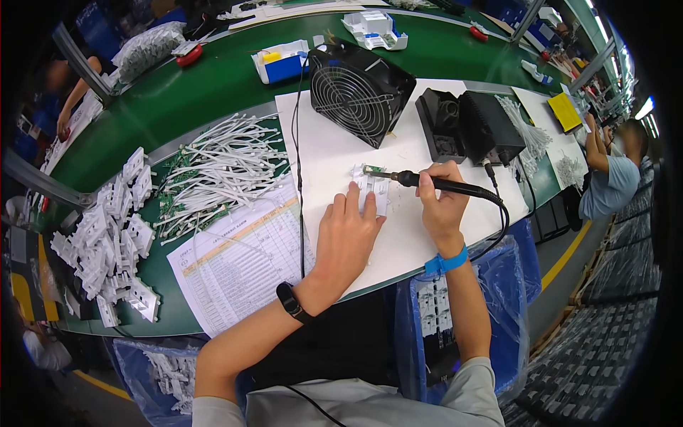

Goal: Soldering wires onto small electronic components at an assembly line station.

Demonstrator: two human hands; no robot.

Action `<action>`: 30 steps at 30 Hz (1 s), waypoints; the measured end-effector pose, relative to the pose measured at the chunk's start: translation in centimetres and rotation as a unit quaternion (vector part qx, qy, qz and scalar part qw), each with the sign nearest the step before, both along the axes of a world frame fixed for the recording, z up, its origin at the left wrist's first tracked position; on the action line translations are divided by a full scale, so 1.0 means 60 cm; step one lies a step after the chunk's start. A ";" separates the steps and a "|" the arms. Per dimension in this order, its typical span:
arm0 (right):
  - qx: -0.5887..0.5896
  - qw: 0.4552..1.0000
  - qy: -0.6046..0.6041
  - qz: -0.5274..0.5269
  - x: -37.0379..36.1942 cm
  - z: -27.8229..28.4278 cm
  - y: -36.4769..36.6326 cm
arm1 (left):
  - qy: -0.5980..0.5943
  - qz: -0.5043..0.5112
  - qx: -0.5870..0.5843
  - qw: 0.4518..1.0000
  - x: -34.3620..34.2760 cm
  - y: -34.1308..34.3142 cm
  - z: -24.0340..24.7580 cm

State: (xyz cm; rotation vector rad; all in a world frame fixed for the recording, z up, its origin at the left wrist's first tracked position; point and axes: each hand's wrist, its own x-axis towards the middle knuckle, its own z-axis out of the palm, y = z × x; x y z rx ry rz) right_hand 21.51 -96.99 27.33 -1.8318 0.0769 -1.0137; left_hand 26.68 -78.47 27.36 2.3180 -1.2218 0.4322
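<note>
A small white plastic part [380, 203] lies on the white sheet before me, with a small green circuit board [374, 169] at its far end. My left hand [346, 231] holds the part down, fingertips and thumb pressed on its near and left portion. In my right hand [444, 206] is a soldering iron [408, 178], gripped by its black handle. The iron's tip points left and meets the board, though the exact contact is too small to make out. Its black cable [504, 220] loops down at the right.
A black fan [359, 92] stands beyond my hands, beside a black soldering stand [437, 124] and box [491, 128]. Leftward lie white cables with green boards [220, 171], a printed sheet [242, 256] and piled white parts [107, 235]. Blue lined bins [509, 285] stand below the table edge.
</note>
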 end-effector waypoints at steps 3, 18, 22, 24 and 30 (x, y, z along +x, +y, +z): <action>0.001 1.000 0.008 0.000 -0.003 0.000 -0.001 | 0.004 0.001 -0.002 1.000 0.000 0.000 -0.001; 0.047 0.997 -0.041 -0.035 -0.010 0.006 -0.009 | 0.011 -0.001 0.014 1.000 -0.001 0.003 -0.002; 0.043 0.998 -0.031 -0.032 -0.013 0.007 -0.007 | 0.011 -0.001 0.009 1.000 -0.001 0.005 -0.001; 0.031 0.998 -0.027 -0.045 -0.012 0.008 -0.005 | 0.010 0.000 0.007 1.000 -0.002 0.006 -0.001; 0.020 0.999 -0.023 -0.042 -0.012 0.009 -0.004 | 0.011 0.000 0.011 1.000 -0.001 0.005 -0.001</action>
